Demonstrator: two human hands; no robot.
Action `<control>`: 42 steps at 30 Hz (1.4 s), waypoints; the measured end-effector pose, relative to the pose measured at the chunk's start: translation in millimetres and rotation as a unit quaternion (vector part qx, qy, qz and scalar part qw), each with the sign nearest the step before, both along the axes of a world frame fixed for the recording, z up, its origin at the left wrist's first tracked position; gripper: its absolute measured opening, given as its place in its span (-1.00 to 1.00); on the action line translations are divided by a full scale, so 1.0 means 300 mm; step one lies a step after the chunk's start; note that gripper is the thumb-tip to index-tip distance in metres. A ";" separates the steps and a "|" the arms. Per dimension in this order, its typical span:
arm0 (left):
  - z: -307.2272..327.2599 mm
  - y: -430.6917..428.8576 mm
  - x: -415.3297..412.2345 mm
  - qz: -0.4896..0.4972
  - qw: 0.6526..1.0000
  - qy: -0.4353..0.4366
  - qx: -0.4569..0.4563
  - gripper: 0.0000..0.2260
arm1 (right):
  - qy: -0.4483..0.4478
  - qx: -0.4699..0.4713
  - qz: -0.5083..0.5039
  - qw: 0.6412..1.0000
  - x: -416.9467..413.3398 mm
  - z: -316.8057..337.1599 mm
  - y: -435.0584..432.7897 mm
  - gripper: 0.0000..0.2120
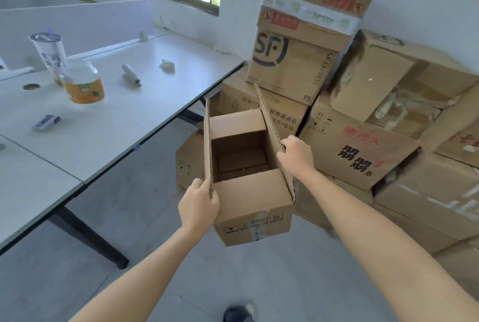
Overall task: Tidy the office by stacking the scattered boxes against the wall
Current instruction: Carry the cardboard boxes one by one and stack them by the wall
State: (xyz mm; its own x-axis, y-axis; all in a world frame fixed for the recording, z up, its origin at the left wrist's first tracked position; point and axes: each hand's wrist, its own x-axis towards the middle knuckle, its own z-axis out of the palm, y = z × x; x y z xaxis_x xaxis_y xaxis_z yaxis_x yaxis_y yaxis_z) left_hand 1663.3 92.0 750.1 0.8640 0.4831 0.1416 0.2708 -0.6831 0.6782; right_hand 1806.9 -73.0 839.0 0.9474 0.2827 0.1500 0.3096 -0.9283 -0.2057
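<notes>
Holding box (248,200) btwn L hand (198,205) & R hand (298,153), each pinching 1 side of its open top.

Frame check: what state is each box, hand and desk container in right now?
Held box: top flaps open, looks empty, carried by its side flaps.
Left hand: grips the left flap.
Right hand: grips the right flap.
SF box: closed, on the stack.
Top box: taped shut.
Torn box: tilted, side ripped.
Cup: upright, lidded, straw in.
Jar: lid on.
</notes>
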 end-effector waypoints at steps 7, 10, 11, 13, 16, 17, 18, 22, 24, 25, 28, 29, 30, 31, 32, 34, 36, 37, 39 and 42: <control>-0.140 0.106 0.378 -0.102 0.970 0.159 -0.153 -0.58 | -0.017 -0.025 0.070 0.997 0.449 -0.076 0.142 -0.85; -0.248 0.185 0.575 -0.075 0.951 0.216 -0.208 -0.50 | -0.014 -0.039 0.137 0.990 0.698 -0.138 0.166 -0.73; -0.275 0.204 0.647 -0.064 0.943 0.215 -0.246 -0.44 | -0.013 -0.038 0.165 0.985 0.782 -0.163 0.172 -0.74; -0.303 0.220 0.782 -0.037 0.925 0.195 -0.323 -0.32 | -0.023 -0.032 0.232 0.972 0.925 -0.210 0.190 -0.73; -0.342 0.224 0.962 0.063 0.877 0.195 -0.434 -0.18 | -0.061 -0.034 0.317 0.946 1.090 -0.277 0.217 -0.69; -0.359 0.224 1.018 0.096 0.857 0.189 -0.470 -0.15 | -0.082 -0.054 0.344 0.934 1.140 -0.297 0.225 -0.68; -0.374 0.223 1.077 0.119 0.843 0.183 -0.492 -0.12 | -0.095 -0.075 0.362 0.924 1.186 -0.315 0.236 -0.68; -0.436 0.187 1.317 0.099 0.830 0.203 -0.510 -0.15 | -0.016 -0.165 0.391 0.905 1.340 -0.460 0.243 -0.73; -0.459 0.158 1.409 0.039 0.853 0.268 -0.447 -0.26 | 0.081 -0.226 0.338 0.910 1.378 -0.569 0.227 -0.72; -0.478 0.154 1.441 0.010 0.865 0.301 -0.402 -0.31 | 0.155 -0.233 0.281 0.918 1.388 -0.631 0.213 -0.67; -0.547 0.185 1.476 -0.046 0.877 0.386 -0.281 -0.40 | 0.379 -0.167 0.086 0.906 1.389 -0.723 0.170 -0.52; -0.566 0.199 1.478 -0.055 0.876 0.403 -0.260 -0.41 | 0.394 -0.129 0.053 0.908 1.392 -0.739 0.163 -0.51; -0.578 0.212 1.482 -0.056 0.876 0.410 -0.249 -0.41 | 0.394 -0.102 0.038 0.913 1.396 -0.751 0.161 -0.50; -0.589 0.224 1.491 -0.055 0.877 0.406 -0.251 -0.40 | 0.386 -0.087 0.029 0.918 1.404 -0.757 0.163 -0.50; -0.597 0.235 1.502 -0.048 0.877 0.397 -0.266 -0.40 | 0.372 -0.080 0.020 0.925 1.414 -0.764 0.166 -0.49; -0.606 0.252 1.537 -0.030 0.874 0.385 -0.295 -0.38 | 0.338 -0.085 0.004 0.937 1.432 -0.775 0.170 -0.49; -0.598 0.262 1.565 -0.028 0.868 0.393 -0.302 -0.38 | 0.318 -0.084 -0.009 0.944 1.434 -0.770 0.180 -0.52; -0.592 0.266 1.575 -0.032 0.866 0.396 -0.304 -0.38 | 0.309 -0.079 -0.017 0.948 1.429 -0.766 0.185 -0.53; -0.575 0.269 1.587 -0.043 0.864 0.402 -0.301 -0.39 | 0.287 -0.071 -0.039 0.954 1.409 -0.752 0.191 -0.54; -0.547 0.284 1.596 -0.062 0.865 0.407 -0.287 -0.42 | 0.254 -0.050 -0.087 0.962 1.357 -0.726 0.187 -0.54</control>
